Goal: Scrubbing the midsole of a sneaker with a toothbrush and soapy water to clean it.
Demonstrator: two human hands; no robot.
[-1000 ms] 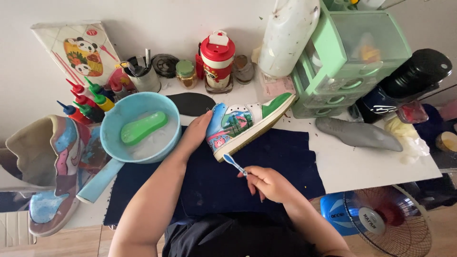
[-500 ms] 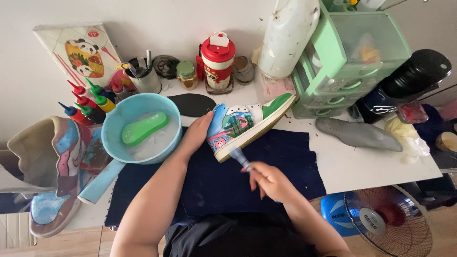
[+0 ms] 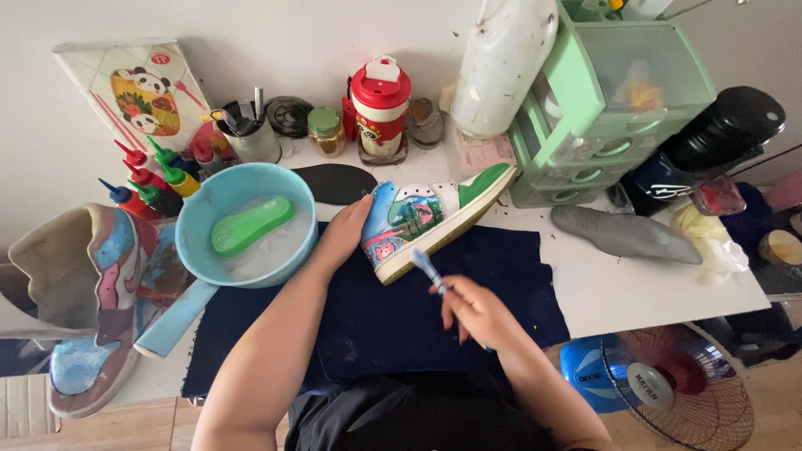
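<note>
My left hand (image 3: 347, 234) holds the heel end of a painted shoe (image 3: 430, 217). My fingers there are curled around the back of it, and the shoe lies on its side, with its toe pointing up and to the right. It rests on a dark blue cloth (image 3: 376, 309) on the white bench (image 3: 618, 284). The shoe has blue, green and pink pictures on it.

My right hand (image 3: 476, 313) is closed around a small blue brush (image 3: 428, 271). The brush tip is touching the pale sole edge of the shoe, or just beside it; it is too blurry to be sure.

Just left of my left hand sits a light blue bowl (image 3: 205, 213) with a green scrubber (image 3: 251, 224) lying in water. Behind the shoe lies a black insole (image 3: 334, 182). A red cup with a lid (image 3: 380, 108) stands at the back of the bench. Little paint bottles (image 3: 154, 179) stand left of the bowl. A grey insole (image 3: 622, 234) lies to the right, well apart from the shoe.
</note>
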